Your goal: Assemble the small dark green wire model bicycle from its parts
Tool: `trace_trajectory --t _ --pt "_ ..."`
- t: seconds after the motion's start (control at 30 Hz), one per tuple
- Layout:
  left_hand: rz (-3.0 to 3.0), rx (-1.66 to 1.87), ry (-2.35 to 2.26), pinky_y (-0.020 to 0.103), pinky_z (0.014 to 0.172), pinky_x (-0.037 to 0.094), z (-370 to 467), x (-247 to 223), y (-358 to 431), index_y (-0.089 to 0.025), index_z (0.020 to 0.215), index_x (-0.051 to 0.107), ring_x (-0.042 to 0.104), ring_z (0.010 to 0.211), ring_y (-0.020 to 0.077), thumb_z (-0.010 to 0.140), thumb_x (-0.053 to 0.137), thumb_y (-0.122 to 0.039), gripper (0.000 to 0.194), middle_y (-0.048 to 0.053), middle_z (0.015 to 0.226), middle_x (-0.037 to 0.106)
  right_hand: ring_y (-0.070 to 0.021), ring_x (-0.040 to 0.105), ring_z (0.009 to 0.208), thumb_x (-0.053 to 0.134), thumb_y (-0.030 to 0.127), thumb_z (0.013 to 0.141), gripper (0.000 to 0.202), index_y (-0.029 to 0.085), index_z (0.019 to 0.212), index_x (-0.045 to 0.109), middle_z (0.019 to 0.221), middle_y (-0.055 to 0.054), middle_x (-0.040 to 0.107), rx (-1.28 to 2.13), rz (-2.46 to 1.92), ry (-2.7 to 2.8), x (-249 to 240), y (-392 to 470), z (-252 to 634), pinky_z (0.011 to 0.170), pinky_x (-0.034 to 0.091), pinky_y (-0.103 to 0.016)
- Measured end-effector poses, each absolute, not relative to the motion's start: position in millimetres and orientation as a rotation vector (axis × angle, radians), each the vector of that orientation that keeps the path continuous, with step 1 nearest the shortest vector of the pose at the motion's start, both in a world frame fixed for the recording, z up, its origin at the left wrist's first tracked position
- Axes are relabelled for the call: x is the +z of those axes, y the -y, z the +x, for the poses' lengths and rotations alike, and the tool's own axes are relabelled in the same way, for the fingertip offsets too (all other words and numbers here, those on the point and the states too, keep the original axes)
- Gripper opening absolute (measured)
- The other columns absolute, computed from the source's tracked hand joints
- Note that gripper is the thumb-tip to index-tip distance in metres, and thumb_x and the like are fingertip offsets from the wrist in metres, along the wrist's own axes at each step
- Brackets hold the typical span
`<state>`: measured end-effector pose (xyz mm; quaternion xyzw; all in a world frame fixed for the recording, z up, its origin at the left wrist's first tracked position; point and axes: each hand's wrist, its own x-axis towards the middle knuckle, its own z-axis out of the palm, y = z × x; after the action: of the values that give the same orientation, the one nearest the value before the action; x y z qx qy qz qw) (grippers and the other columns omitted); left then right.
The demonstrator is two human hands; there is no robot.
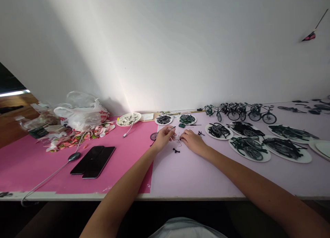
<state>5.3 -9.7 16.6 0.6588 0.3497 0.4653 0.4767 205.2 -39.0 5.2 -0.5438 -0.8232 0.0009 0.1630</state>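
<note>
My left hand [164, 137] is raised just over the table, its thumb and fingers pinched around a small dark part [173, 127] too small to name. Opposite it, my right hand [192, 140] rests low with the fingertips drawn together near the tabletop; what they hold, if anything, is hidden. A thin, pale small piece [179, 144] shows between the hands. Toward me lies a small black plastic part [176, 150], and another black part [201, 133] sits beyond my right hand. A miniature bicycle wheel [154, 136] lies left of my left hand.
Plates of model bicycle parts [266, 158] spread to the right, with several assembled model bicycles [262, 114] behind them. Two smaller plates [158, 123] stand ahead. At left are two dark phone-like slabs [96, 162], a cable [53, 176], a plastic bag [81, 114] and a plate of white bits [138, 117].
</note>
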Motion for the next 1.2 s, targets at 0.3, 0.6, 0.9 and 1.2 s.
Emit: trace_trajectory --t 0.3,0.6,0.9,1.2 --pt "1.600 1.107 -0.868 0.025 0.061 0.045 6 18 12 -0.020 0.102 0.060 0.064 0.063 0.0126 0.085 0.072 -0.065 0.049 0.003 0.080 0.071 -0.0233 0.057 0.113 0.046 0.017 0.107 0.028 0.022 0.114 0.073 0.117 -0.010 0.063 -0.082 -1.548 2.384 -3 35 203 0.075 0.046 -0.027" --pt "1.624 1.081 -0.863 0.025 0.061 0.045 6 22 16 -0.017 0.100 0.064 0.063 0.064 0.0118 0.087 0.070 -0.064 0.049 0.005 0.083 0.071 -0.0233 0.057 0.114 0.051 0.028 0.109 0.025 0.022 0.106 0.075 0.116 -0.010 0.062 -0.077 -1.546 2.349 1 40 200 0.075 0.047 -0.027" --pt "1.612 1.070 -0.850 0.025 0.060 0.044 5 19 12 -0.015 0.106 0.068 0.060 0.064 0.0116 0.086 0.070 -0.066 0.055 0.006 0.083 0.070 -0.0225 0.058 0.112 0.051 0.023 0.107 0.021 0.019 0.108 0.072 0.116 -0.009 0.064 -0.089 -1.527 2.343 -4 36 198 0.076 0.047 -0.029" --pt "1.627 1.052 -0.846 0.025 0.061 0.045 3 17 11 -0.016 0.110 0.070 0.062 0.064 0.0124 0.088 0.066 -0.069 0.058 0.006 0.084 0.071 -0.0211 0.057 0.114 0.048 0.005 0.101 0.034 0.023 0.113 0.074 0.116 -0.007 0.068 0.000 -1.469 2.368 -6 32 202 0.076 0.044 -0.026"
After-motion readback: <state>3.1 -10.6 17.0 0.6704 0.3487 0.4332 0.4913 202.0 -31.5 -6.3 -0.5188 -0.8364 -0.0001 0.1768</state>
